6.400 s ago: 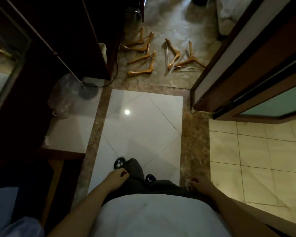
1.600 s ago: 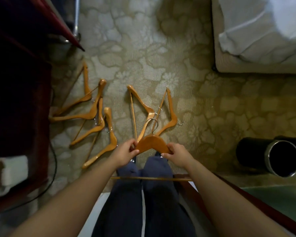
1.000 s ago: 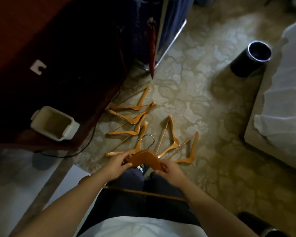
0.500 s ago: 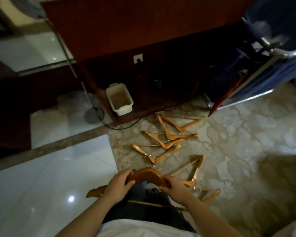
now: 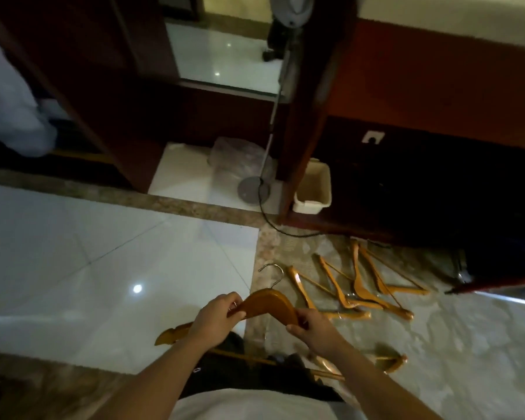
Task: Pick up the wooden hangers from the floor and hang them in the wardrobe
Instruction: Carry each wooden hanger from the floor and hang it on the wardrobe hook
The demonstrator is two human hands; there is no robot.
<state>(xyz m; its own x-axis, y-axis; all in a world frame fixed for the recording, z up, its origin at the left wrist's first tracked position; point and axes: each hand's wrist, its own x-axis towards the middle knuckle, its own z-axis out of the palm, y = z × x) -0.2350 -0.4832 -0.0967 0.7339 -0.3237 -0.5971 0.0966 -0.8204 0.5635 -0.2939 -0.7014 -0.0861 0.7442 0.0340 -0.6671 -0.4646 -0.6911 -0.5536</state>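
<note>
Wooden hanger (image 5: 269, 304) sits between both hands, hook at 12 o'clock. Left hand (image 5: 215, 321) pinches one shoulder, right hand (image 5: 315, 331) grips the other. Loose hangers (image 5: 358, 286) lie on patterned carpet (image 5: 467, 344) at 2 o'clock. White tile (image 5: 73, 268) at 9, dark wood cabinet (image 5: 406, 71) at 12.

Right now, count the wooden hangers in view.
7 wooden hangers: one held hanger gripped by left hand and right hand; four overlapping on the floor ahead; two partly hidden by the right forearm. Others may be covered.
</note>
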